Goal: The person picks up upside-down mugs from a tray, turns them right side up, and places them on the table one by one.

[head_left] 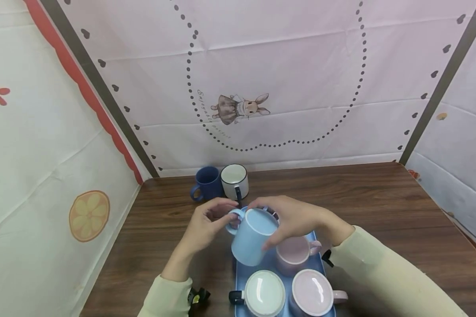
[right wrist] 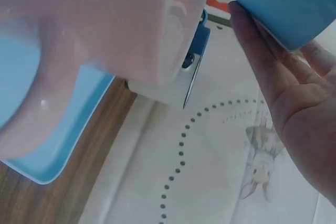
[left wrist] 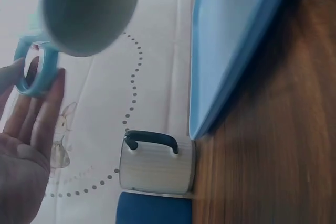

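Both hands hold a light blue mug (head_left: 249,242) tilted above the blue tray (head_left: 241,275). At its handle (left wrist: 39,72), on the left side, the left hand (head_left: 206,222) grips with thumb and fingers. Spread across the mug's upper part, the right hand (head_left: 295,218) grips it between thumb and fingers. Just below and right of it stands a pink mug (head_left: 291,255) on the tray. Nearer the front are a white mug with a black handle (head_left: 265,290) and a second pink mug (head_left: 312,290). Something with a dark rim (head_left: 273,212) is mostly hidden behind the right hand.
At the back of the wooden table (head_left: 166,233), beyond the tray, a dark blue mug (head_left: 210,184) stands beside a white mug (head_left: 235,178) with a dark rim and handle. A printed cloth (head_left: 301,88) hangs behind the table; more cloth hangs at both sides.
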Action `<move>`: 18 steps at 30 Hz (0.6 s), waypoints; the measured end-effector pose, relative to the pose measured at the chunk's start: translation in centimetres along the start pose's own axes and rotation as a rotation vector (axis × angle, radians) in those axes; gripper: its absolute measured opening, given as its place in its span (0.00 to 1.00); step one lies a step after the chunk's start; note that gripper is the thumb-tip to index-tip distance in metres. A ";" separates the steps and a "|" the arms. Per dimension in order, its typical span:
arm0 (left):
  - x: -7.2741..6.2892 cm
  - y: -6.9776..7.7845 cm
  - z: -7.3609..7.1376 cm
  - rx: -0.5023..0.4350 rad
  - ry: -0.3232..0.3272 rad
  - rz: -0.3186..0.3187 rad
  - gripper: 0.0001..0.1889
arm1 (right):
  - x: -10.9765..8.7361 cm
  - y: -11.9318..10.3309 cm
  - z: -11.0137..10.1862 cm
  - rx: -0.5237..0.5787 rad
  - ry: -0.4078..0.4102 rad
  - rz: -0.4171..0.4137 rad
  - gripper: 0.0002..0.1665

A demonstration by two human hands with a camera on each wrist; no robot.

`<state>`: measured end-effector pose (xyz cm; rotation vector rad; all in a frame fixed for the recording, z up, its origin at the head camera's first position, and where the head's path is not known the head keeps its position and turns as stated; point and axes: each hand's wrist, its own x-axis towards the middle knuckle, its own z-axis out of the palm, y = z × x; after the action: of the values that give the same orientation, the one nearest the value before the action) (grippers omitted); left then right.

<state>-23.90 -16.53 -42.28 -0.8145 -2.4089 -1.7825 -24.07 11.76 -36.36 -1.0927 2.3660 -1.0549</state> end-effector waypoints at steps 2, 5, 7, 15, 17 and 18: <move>0.4 -0.2 0.1 -0.048 -0.009 0.030 0.13 | -0.2 0.4 -0.2 0.054 0.015 0.008 0.48; 0.7 -0.5 0.1 -0.104 -0.046 0.053 0.14 | -0.4 1.0 -0.5 0.159 0.028 0.011 0.45; 0.8 -0.6 0.1 -0.149 -0.086 0.069 0.15 | -0.7 1.3 -0.7 0.231 0.035 0.007 0.43; 1.7 -1.1 1.2 -0.204 -0.172 0.155 0.21 | -1.8 3.3 -1.4 0.486 0.111 0.027 0.41; 2.0 -0.9 1.7 -0.157 -0.140 0.173 0.22 | -2.0 3.7 -1.3 0.550 0.130 0.026 0.40; 2.1 -0.8 2.0 -0.129 -0.117 0.184 0.22 | -2.1 3.8 -1.3 0.589 0.135 0.026 0.39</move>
<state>-25.49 -14.08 -42.94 -1.1436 -2.2169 -1.8811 -25.40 15.62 -38.39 -0.7839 1.9403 -1.7099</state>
